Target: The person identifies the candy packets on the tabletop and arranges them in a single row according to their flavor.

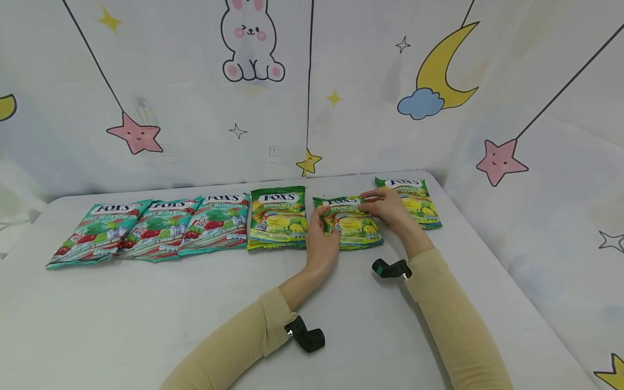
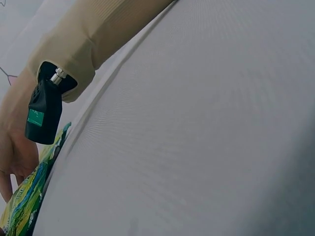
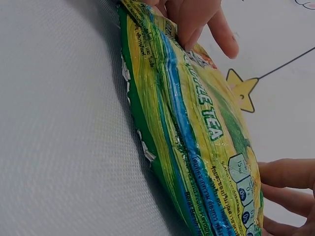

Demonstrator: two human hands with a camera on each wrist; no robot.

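A green and yellow bag of candy (image 1: pixel 353 225), marked FOX'S, lies between both hands near the back of the table. My left hand (image 1: pixel 323 246) holds its left end, the thumb on the printed front, as the right wrist view also shows at the left hand (image 3: pixel 197 19). At its upper right corner my right hand (image 1: pixel 387 208) touches it with fairly straight fingers (image 3: pixel 288 174). Part of the right hand (image 2: pixel 19 152) shows behind the bag (image 2: pixel 24 201) in the left wrist view. A matching green bag (image 1: pixel 278 216) stands close on the left.
Several teal candy bags (image 1: pixel 214 225) overlap in a row farther left. Another green bag (image 1: pixel 419 206) lies beyond the right hand at the table's (image 1: pixel 146 325) back right corner. A white cloth wall with cartoon prints (image 1: pixel 253 54) rises behind.
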